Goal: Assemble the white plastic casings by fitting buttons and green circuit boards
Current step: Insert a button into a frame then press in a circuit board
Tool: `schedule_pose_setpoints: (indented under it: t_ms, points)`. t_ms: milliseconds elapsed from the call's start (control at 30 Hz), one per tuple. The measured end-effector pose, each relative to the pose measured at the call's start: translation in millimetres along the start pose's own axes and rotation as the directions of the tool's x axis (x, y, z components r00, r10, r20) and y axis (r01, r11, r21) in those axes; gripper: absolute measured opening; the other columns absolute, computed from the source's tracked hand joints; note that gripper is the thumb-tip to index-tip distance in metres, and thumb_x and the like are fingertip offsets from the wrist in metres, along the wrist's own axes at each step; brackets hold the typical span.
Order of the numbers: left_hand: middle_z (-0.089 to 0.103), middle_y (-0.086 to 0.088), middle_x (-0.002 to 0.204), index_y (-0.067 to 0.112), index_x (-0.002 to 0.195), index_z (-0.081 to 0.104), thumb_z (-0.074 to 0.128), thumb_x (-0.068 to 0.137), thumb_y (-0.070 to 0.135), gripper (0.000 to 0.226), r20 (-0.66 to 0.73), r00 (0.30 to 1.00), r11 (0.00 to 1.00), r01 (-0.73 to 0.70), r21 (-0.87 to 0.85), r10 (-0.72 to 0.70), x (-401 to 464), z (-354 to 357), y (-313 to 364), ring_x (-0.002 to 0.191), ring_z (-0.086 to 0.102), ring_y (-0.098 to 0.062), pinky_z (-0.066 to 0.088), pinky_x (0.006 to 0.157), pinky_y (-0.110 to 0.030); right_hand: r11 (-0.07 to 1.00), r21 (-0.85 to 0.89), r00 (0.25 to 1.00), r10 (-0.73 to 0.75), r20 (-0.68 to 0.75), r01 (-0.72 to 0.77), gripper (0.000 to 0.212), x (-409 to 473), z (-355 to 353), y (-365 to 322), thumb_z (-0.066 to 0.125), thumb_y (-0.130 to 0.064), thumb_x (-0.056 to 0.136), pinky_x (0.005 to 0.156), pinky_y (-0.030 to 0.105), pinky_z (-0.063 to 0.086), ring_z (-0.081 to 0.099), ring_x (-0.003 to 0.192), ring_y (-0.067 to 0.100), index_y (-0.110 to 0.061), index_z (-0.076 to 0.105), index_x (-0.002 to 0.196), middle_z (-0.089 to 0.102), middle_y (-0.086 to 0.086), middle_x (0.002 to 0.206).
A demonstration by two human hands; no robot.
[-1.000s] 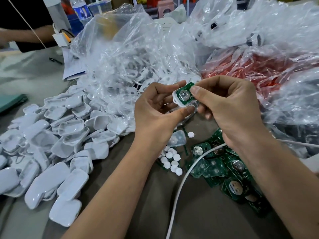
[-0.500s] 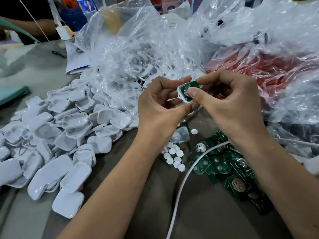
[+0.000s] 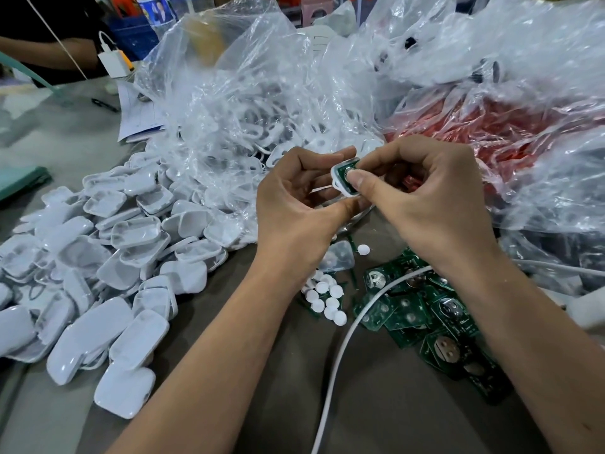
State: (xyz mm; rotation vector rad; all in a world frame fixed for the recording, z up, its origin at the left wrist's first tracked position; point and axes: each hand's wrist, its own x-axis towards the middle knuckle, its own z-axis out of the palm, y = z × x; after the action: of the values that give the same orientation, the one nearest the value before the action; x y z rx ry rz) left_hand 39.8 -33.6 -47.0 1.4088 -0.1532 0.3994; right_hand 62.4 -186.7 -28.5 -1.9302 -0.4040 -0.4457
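- While both hands work above the table (image 3: 376, 404), the left hand (image 3: 294, 211) pinches a white casing (image 3: 339, 181) between thumb and curled fingers, holding it in the air over the parts.
- Right hand (image 3: 425, 198): thumb pressed onto the green board (image 3: 347, 166) seated in the casing; forefinger curled against the casing's far edge.
- Loose casings (image 3: 98, 273) lie heaped at the left, some spilling from a clear bag (image 3: 245, 103).
- White buttons (image 3: 325, 298) lie in a small cluster under the left wrist; one button (image 3: 363, 249) sits apart, near a lone casing (image 3: 337, 258).
- Green boards (image 3: 442, 316) lie piled under the right forearm.
- White cable (image 3: 340, 355) runs across the boards toward the near edge.
- Bag with red contents (image 3: 491, 126) lies behind the right hand.
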Motion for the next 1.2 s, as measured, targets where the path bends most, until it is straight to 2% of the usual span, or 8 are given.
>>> schedule_pose_setpoints:
  t_ms: [500, 667, 733, 800, 900, 1000, 1100, 1200]
  points:
    - [0.078, -0.005, 0.109, 0.009, 0.094, 0.069, 0.088, 0.067, -0.011, 0.039, 0.034, 0.999, 0.999, -0.029, 0.018, 0.029, 0, -5, -6, 0.100, 0.076, -0.020, 0.061, 0.077, -0.030, 0.996, -0.082, 0.998, -0.021, 0.061, 0.026, 0.009, 1, -1, -2, 0.087, -0.025, 0.085, 0.064, 0.018, 0.052, 0.066, 0.070, 0.008, -0.018, 0.081, 0.088, 0.070, -0.009, 0.083]
    - [0.077, -0.015, 0.107, 0.005, 0.104, 0.069, 0.084, 0.073, -0.007, 0.036, 0.071, 0.996, 0.989, 0.069, -0.128, -0.060, 2, -7, -2, 0.099, 0.075, -0.028, 0.061, 0.083, -0.038, 0.997, -0.055, 0.994, -0.055, 0.096, 0.060, 0.006, 4, -8, -1, 0.078, -0.026, 0.093, 0.061, 0.021, 0.050, 0.064, 0.070, 0.008, -0.029, 0.077, 0.088, 0.069, -0.011, 0.081]
    - [0.075, -0.019, 0.103, 0.005, 0.113, 0.070, 0.080, 0.078, 0.006, 0.037, 0.124, 0.978, 0.953, 0.191, -0.237, -0.166, 5, -8, 1, 0.097, 0.071, -0.030, 0.060, 0.090, -0.043, 0.995, -0.035, 0.991, -0.085, 0.100, 0.089, 0.005, 6, -11, 0, 0.076, -0.026, 0.096, 0.061, 0.018, 0.046, 0.060, 0.068, 0.005, -0.028, 0.077, 0.091, 0.067, -0.012, 0.079]
    - [0.074, -0.016, 0.107, 0.005, 0.119, 0.068, 0.074, 0.083, 0.017, 0.039, 0.220, 0.941, 0.870, 0.325, -0.371, -0.258, 7, -8, 3, 0.103, 0.070, -0.028, 0.061, 0.091, -0.037, 0.994, -0.013, 0.989, -0.111, 0.094, 0.113, 0.005, 8, -12, 1, 0.075, -0.023, 0.096, 0.064, 0.016, 0.046, 0.061, 0.069, 0.006, -0.026, 0.077, 0.092, 0.067, -0.015, 0.079]
    - [0.074, -0.017, 0.114, 0.000, 0.123, 0.065, 0.062, 0.090, 0.018, 0.038, 0.313, 0.880, 0.748, 0.470, -0.469, -0.357, 9, -9, 5, 0.103, 0.074, -0.029, 0.062, 0.084, -0.029, 0.992, -0.011, 0.988, -0.121, 0.099, 0.123, 0.007, 9, -14, 4, 0.074, -0.021, 0.096, 0.063, 0.014, 0.046, 0.064, 0.068, 0.006, -0.019, 0.080, 0.092, 0.069, -0.015, 0.078]
    - [0.071, -0.023, 0.119, -0.006, 0.126, 0.063, 0.059, 0.093, 0.021, 0.043, 0.369, 0.837, 0.654, 0.546, -0.524, -0.404, 10, -11, 5, 0.102, 0.074, -0.032, 0.062, 0.082, -0.028, 0.993, 0.003, 0.989, -0.121, 0.080, 0.121, 0.010, 9, -15, 5, 0.073, -0.020, 0.097, 0.060, 0.010, 0.045, 0.066, 0.065, 0.003, -0.015, 0.081, 0.092, 0.072, -0.013, 0.075]
    - [0.073, -0.022, 0.114, -0.005, 0.113, 0.073, 0.058, 0.094, 0.023, 0.037, 0.428, 0.803, 0.577, 0.596, -0.559, -0.415, 11, -13, 5, 0.099, 0.075, -0.031, 0.062, 0.080, -0.028, 0.989, 0.023, 0.989, -0.145, 0.039, 0.144, 0.004, 10, -16, 3, 0.076, -0.017, 0.095, 0.060, 0.021, 0.053, 0.069, 0.068, 0.011, -0.016, 0.080, 0.094, 0.074, -0.009, 0.080]
    - [0.073, -0.020, 0.111, -0.001, 0.109, 0.075, 0.058, 0.095, 0.025, 0.034, 0.457, 0.785, 0.565, 0.618, -0.546, -0.418, 10, -14, 4, 0.096, 0.075, -0.029, 0.062, 0.080, -0.028, 0.988, 0.023, 0.986, -0.154, 0.060, 0.153, 0.006, 9, -16, 1, 0.080, -0.018, 0.091, 0.066, 0.031, 0.058, 0.069, 0.072, 0.014, -0.018, 0.080, 0.096, 0.074, -0.003, 0.087]
